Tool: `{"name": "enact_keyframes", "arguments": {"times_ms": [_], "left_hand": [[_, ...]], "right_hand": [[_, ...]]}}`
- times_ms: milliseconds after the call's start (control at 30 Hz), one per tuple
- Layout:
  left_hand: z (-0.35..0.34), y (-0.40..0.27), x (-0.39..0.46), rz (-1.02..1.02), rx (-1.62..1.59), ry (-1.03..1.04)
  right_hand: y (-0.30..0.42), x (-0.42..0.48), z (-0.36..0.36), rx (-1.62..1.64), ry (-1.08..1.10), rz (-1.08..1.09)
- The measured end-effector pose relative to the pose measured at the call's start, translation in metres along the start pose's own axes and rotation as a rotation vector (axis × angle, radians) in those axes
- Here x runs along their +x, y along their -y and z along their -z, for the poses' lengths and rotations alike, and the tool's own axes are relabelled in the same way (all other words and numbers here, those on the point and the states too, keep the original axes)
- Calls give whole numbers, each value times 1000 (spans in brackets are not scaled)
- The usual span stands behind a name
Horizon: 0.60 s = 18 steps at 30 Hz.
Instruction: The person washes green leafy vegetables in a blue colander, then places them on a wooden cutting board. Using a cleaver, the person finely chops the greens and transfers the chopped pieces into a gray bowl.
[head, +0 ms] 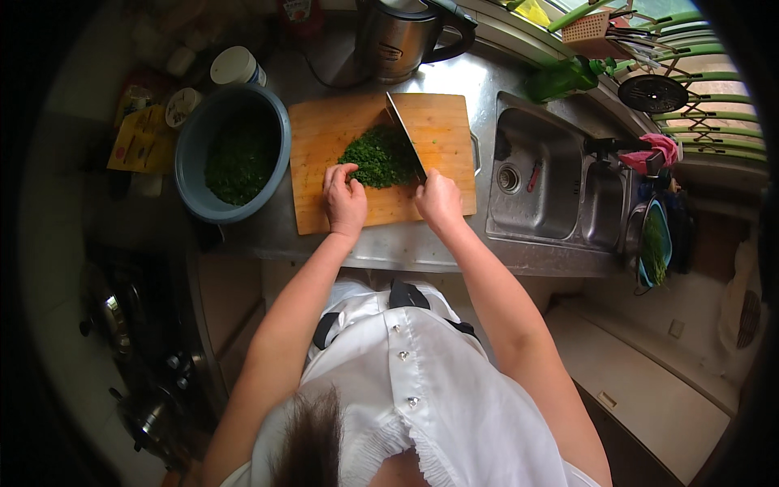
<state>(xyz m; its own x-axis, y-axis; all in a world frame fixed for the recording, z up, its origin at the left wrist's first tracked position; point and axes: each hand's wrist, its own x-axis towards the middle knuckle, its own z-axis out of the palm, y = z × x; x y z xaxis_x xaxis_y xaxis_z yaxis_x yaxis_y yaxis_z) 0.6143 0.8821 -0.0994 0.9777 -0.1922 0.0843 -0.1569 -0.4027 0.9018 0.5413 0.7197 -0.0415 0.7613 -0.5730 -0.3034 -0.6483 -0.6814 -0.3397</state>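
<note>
A pile of finely chopped green herbs or leafy greens (pixel 376 159) lies on a wooden cutting board (pixel 313 137). My right hand (pixel 439 198) is closed around the handle of a kitchen knife (pixel 403 128), most of the handle hidden in the fist. Its broad blade points away from me, on edge along the right side of the pile. My left hand (pixel 345 198) rests at the pile's near left edge, fingers curled but apart, fingertips touching the greens. Left of the board, a blue-grey basin (pixel 282 122) holds more chopped greens (pixel 237 167).
An electric kettle (pixel 389 49) stands behind the board. On the right is a steel double sink (pixel 551 164) with a green bottle (pixel 563 79) at its back. A blue basket (pixel 663 234) of long greens sits beyond it. White-lidded tubs (pixel 234 66) stand behind the basin.
</note>
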Motion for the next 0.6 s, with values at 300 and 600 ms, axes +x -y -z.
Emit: {"name": "enact_keyframes", "arguments": {"times_ms": [300, 600], "left_hand": [[13, 23, 18, -77, 69, -15], [11, 17, 16, -120, 93, 60]], "right_hand": [[-3, -28, 13, 11, -50, -68], [-19, -26, 13, 39, -183, -164]]}}
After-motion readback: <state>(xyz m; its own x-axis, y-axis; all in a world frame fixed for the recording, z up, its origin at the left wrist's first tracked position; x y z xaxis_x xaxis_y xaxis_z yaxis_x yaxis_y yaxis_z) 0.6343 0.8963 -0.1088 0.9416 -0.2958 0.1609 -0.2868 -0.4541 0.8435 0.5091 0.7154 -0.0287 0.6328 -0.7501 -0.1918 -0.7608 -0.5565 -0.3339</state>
